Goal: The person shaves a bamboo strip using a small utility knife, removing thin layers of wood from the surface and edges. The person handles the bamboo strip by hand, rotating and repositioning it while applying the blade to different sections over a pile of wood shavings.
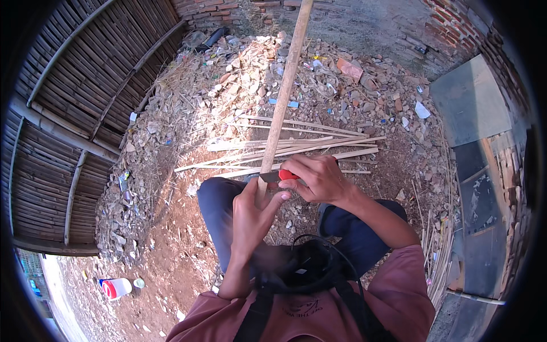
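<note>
A long bamboo strip (283, 91) stands nearly upright in front of me, its top leaving the picture at the upper edge. My left hand (253, 214) grips its lower end, thumb up along the strip. My right hand (320, 178) is closed around a knife with a red handle (288, 175). The knife's short blade (269, 177) lies across the strip just above my left thumb. Both hands sit above my knees in dark blue trousers.
Several split bamboo strips (296, 148) lie on the dirt just beyond my hands. Rubble and litter (319, 74) cover the ground behind them. A woven bamboo wall (74, 114) runs along the left, a brick wall (478, 34) at the right. A red-and-white container (117, 288) lies lower left.
</note>
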Available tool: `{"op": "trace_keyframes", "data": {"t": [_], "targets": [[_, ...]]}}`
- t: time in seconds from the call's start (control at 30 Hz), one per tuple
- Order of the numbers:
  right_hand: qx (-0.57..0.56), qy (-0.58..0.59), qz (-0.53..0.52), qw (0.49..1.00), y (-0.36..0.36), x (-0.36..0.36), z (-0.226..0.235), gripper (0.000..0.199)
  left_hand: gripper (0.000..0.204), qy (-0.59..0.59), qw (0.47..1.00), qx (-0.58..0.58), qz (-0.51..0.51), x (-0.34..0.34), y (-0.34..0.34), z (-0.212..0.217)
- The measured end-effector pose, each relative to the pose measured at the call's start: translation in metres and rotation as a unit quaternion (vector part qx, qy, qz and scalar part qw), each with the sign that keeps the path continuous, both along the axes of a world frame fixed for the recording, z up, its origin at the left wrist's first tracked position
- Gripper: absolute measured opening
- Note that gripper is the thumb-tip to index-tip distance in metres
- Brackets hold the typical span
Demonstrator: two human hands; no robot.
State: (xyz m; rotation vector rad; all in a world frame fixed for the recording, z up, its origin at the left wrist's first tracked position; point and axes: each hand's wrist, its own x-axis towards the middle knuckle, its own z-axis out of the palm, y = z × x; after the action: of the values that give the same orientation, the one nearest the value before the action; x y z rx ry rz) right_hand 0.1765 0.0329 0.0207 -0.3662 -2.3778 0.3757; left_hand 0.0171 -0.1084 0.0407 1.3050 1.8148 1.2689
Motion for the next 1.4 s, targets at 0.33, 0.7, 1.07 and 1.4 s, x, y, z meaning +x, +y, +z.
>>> {"op": "trace_keyframes", "data": {"t": [0.33,0.7,1.07,1.4], "targets": [[0.010,-0.003,0.006,1.000,-0.007,-0.004,0.001,0.027,0.040,0.035,0.998,0.045,0.026,0.000,0.002,-0.005],[0.017,-0.012,-0.021,1.000,-0.008,-0.007,-0.003,0.025,0.039,0.038,0.997,0.042,0.051,0.001,0.004,-0.011],[-0.011,-0.004,-0.055,0.998,-0.010,-0.008,0.005,0.022,0.035,0.036,0.998,0.032,0.051,0.003,0.011,-0.012],[-0.002,-0.002,-0.068,0.998,-0.003,-0.006,0.008,0.018,0.047,0.063,0.995,0.013,0.075,0.005,0.016,0.001]]}}
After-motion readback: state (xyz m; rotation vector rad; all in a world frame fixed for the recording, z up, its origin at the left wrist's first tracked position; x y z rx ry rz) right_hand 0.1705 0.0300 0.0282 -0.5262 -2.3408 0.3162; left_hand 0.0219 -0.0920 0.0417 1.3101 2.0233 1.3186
